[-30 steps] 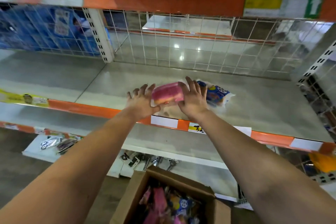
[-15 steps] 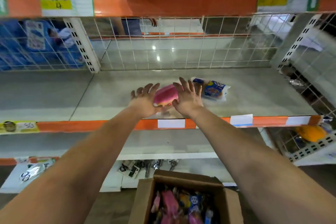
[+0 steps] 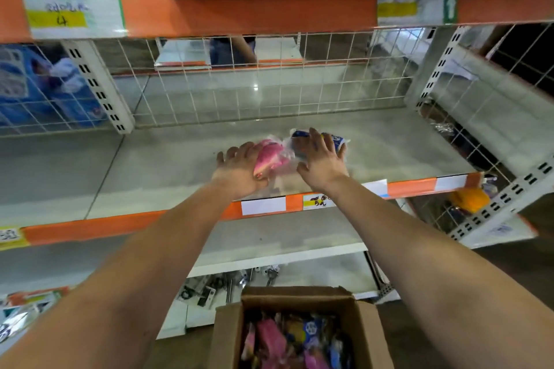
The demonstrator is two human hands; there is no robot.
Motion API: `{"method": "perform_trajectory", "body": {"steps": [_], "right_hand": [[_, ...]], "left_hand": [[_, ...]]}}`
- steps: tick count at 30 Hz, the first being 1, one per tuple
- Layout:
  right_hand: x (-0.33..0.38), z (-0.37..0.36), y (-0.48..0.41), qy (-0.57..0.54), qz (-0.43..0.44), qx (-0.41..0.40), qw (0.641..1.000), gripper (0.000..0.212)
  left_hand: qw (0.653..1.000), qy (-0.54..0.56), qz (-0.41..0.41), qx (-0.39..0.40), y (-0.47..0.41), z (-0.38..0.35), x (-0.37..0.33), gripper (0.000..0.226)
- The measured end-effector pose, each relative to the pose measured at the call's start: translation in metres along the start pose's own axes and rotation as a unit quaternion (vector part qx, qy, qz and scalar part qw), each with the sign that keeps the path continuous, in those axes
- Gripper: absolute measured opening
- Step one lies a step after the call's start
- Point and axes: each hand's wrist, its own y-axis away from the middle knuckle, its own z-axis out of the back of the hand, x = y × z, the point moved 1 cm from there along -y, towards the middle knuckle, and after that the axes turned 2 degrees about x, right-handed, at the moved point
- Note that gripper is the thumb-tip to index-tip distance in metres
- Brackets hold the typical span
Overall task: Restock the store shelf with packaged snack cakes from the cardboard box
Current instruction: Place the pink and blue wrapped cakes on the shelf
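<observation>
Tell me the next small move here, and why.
Probably lift both hands off: the left hand rests against the pink pack, the right hand lies flat on the blue pack, both already side by side on the shelf, and the cardboard box still holds more.

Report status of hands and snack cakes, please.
Left hand against pink pack, right hand flat on blue pack. Both packs on shelf. No obstruction seen.
</observation>
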Motion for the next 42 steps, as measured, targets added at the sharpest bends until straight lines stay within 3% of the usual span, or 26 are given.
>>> {"method": "perform_trajectory", "body": {"steps": [9,15,22,28,42], "right_hand": [[-0.045,0.003,-0.024,-0.014,0.046,0.051,0.998,0.066],[-0.085,-0.007,-0.041,-0.011,0.092,0.131,0.987,0.057],[-0.105,-0.009,-0.041,-0.003,0.159,0.121,0.980,0.048],[-0.120,-0.006,-0.039,-0.010,0.179,0.150,0.972,0.059],[-0.122,0.011,-0.013,-0.013,0.077,0.107,0.991,0.065]], "left_hand": [[0.999,0.006,0.042,0.027,-0.031,-0.004,-0.045,0.076],[0.993,0.008,0.112,0.037,-0.024,-0.024,-0.087,0.074],[0.983,0.033,0.180,-0.021,-0.005,-0.029,-0.135,0.068],[0.981,0.034,0.189,-0.012,0.003,-0.018,-0.140,0.067],[0.993,0.069,0.099,0.005,-0.003,0.006,-0.127,0.067]]}}
